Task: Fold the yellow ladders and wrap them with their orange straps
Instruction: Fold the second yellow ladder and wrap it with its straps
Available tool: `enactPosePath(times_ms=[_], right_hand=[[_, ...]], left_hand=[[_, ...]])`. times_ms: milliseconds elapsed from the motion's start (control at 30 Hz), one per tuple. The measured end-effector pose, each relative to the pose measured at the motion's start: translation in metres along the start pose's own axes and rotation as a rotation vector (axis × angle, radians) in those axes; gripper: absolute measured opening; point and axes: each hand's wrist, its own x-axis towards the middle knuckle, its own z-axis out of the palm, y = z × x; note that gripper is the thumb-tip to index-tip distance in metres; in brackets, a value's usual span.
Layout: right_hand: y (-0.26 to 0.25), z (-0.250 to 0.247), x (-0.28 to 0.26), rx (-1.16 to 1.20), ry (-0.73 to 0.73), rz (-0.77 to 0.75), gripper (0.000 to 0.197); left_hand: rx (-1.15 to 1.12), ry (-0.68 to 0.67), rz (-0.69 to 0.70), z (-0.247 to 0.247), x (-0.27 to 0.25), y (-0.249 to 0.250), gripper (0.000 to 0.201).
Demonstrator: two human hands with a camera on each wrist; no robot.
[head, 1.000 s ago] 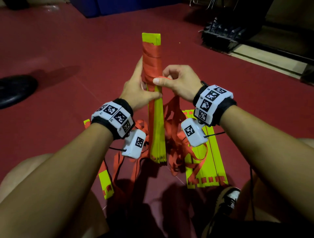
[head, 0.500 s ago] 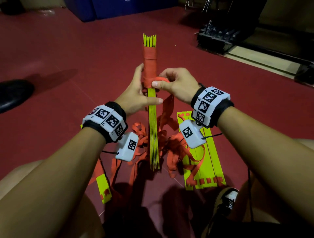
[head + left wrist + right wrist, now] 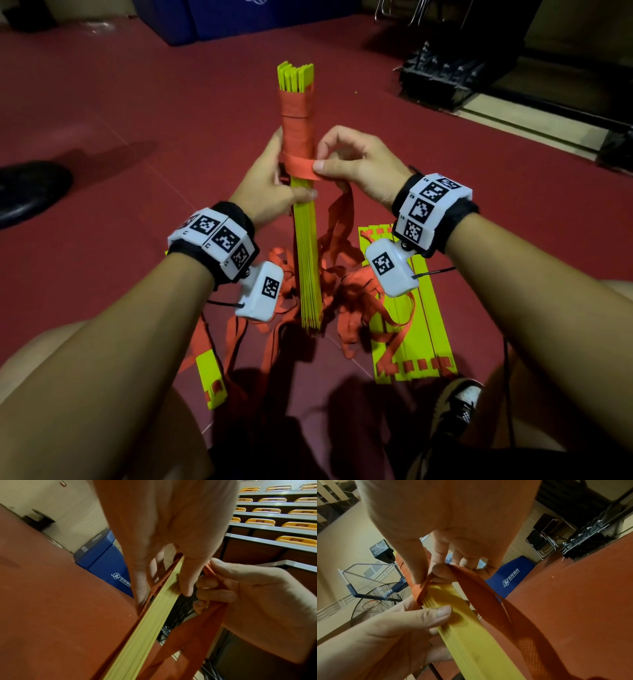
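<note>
Yellow ladder bundle (image 3: 307, 260) stands amid loose orange straps (image 3: 346, 284).

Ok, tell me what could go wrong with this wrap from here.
The right hand only pinches the orange strap at its newest turn; a slip could loosen it. The left hand grips the folded ladder mid-length, so its unwrapped lower slats may fan out. The loose straps below could snag.

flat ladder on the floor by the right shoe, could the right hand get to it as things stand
Probably not at once. The right hand is pinching the strap around the bundle. The flat ladder lies just under that wrist with only loose straps across it, so letting go should free the way.
</note>
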Motion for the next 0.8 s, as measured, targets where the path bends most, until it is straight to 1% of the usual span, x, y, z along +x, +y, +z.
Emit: enactPosePath(times_ms=[200, 300, 433, 567, 600, 667, 700, 733, 767, 800], right_hand=[[0.006, -0.002, 0.003, -0.060, 0.011, 0.033, 0.011], [0.008, -0.001, 0.003, -0.089, 0.044, 0.050, 0.013], [0.013, 0.000, 0.005, -0.160, 0.126, 0.064, 0.018], [0.010, 0.000, 0.004, -0.177, 0.117, 0.040, 0.017], [0.009, 0.000, 0.003, -0.165, 0.111, 0.029, 0.018], [0.007, 0.000, 0.003, -0.158, 0.096, 0.011, 0.019], [0.007, 0.000, 0.003, -0.146, 0.088, 0.018, 0.015], [0.008, 0.000, 0.003, -0.128, 0.079, 0.036, 0.007], [0.007, 0.000, 0.002, -0.116, 0.075, 0.063, 0.006], [0.007, -0.001, 0.003, -0.117, 0.076, 0.089, 0.017]], left_hand=[[-0.004, -0.005, -0.005, 0.001, -0.003, 0.005, 0.080], [-0.028, 0.006, -0.030, 0.002, -0.003, 0.006, 0.080], [-0.078, 0.021, -0.067, 0.004, -0.003, 0.008, 0.077], [-0.109, 0.017, -0.087, 0.000, -0.002, 0.007, 0.078], [-0.116, 0.013, -0.090, 0.000, -0.002, 0.007, 0.077], [-0.101, 0.020, -0.089, 0.000, -0.003, 0.009, 0.066], [-0.091, 0.028, -0.084, 0.000, -0.004, 0.009, 0.060], [-0.082, 0.037, -0.076, -0.001, -0.005, 0.010, 0.057], [-0.076, 0.044, -0.065, -0.001, -0.005, 0.011, 0.056], [-0.068, 0.048, -0.053, -0.002, -0.006, 0.011, 0.056]])
